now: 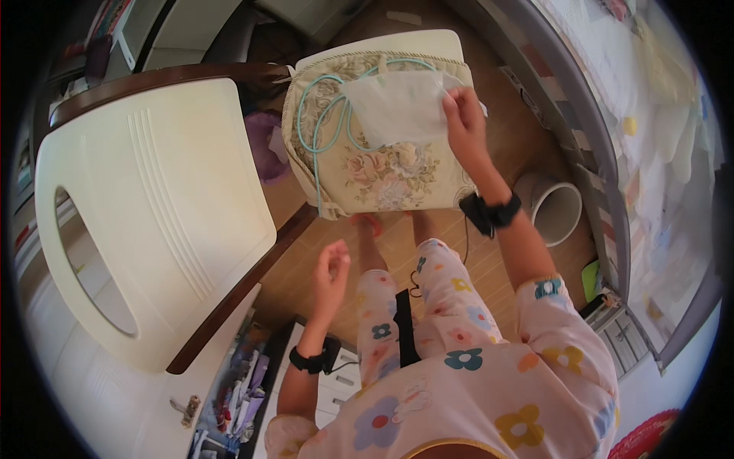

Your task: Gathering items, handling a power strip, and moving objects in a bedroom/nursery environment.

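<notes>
My right hand (465,117) pinches the right edge of a thin, whitish translucent sheet or bag (398,109) above a chair's seat cushion. The cushion (390,189) has a floral pattern and a corded edge. A light-blue cord or cable (317,140) lies in loops on it, partly hidden under the whitish piece. My left hand (332,272) is raised nearer my body, below the cushion's front-left corner, with its fingers curled; nothing shows in it. Both wrists wear black bands.
The chair's cream backrest (166,189) with brown wooden posts stands at the left. On the right are a light round bin (556,213) and a bed-like frame with netting (659,115). A purple bag or bin (266,146) sits behind the chair. White drawers (342,381) stand below my left hand.
</notes>
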### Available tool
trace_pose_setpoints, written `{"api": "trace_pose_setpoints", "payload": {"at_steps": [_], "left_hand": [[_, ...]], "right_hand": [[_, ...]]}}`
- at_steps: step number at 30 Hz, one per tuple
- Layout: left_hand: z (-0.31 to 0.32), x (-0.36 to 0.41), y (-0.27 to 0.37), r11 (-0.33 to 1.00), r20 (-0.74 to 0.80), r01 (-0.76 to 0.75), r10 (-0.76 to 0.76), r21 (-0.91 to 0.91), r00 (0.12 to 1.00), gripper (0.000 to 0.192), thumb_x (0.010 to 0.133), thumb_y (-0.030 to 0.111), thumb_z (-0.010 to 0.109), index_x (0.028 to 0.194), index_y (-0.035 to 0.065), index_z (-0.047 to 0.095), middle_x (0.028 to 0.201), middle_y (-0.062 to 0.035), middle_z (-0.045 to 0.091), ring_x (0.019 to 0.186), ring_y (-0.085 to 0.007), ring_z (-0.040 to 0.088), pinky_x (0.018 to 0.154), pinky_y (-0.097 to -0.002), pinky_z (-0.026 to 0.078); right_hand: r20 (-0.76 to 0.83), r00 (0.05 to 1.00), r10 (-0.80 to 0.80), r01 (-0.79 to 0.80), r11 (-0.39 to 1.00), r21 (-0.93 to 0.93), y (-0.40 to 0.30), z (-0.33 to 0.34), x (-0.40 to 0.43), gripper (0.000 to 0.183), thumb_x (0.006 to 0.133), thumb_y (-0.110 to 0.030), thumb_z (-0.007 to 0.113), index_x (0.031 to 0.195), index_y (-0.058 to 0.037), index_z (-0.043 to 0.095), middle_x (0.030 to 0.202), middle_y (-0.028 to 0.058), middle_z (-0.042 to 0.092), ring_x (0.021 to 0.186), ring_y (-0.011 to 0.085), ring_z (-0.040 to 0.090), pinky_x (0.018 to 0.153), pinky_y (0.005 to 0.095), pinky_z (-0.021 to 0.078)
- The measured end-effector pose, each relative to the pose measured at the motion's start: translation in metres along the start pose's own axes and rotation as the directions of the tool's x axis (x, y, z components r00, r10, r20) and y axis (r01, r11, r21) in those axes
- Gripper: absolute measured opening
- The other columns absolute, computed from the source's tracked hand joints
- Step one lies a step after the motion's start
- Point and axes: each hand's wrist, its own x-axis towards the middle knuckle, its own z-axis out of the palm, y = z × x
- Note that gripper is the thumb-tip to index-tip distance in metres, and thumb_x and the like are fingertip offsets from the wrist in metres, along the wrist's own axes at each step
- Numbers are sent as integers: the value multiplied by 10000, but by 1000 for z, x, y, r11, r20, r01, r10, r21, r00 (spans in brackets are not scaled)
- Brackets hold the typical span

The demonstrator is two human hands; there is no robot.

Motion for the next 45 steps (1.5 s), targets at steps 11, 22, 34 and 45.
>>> {"api": "trace_pose_setpoints", "payload": {"at_steps": [11, 22, 34, 45], "left_hand": [[-7, 79, 69, 604, 199, 176, -30, -777, 980, 448, 883, 295, 430, 1157, -59, 420, 1150, -115, 495, 1109, -208, 425, 949, -345, 285], [19, 10, 91, 904, -37, -68, 57, -422, 998, 231, 821, 80, 542, 1026, -26, 537, 958, -36, 561, 854, -81, 502, 765, -222, 385], [-7, -25, 91, 985, 81, -172, 171, 7, 982, 239, 819, 67, 545, 1033, -35, 517, 937, -59, 564, 839, -97, 511, 738, -222, 400], [-6, -19, 90, 971, -86, -238, 239, 17, 967, 384, 740, -19, 583, 1109, 4, 480, 885, -66, 549, 777, -136, 530, 684, -239, 417]], "right_hand": [[370, 920, 133, -147, 989, 10, -115, -75, -99, 56, 859, -26, 437, 883, -27, 386, 864, 30, 483, 760, 51, 439, 674, 168, 351], [-18, 921, 388, -383, 899, -212, -78, -84, -117, 107, 817, -85, 558, 852, 8, 518, 752, 38, 586, 722, 64, 540, 649, 199, 429], [130, 832, 539, -554, 809, 195, -90, -71, -131, 216, 853, -82, 473, 1063, -32, 485, 902, 6, 564, 698, 38, 491, 608, 175, 383], [499, 813, 300, -189, 947, -261, -102, -80, -134, 364, 747, 35, 530, 1096, -68, 530, 1056, 133, 537, 908, 234, 531, 757, 278, 425]]}}
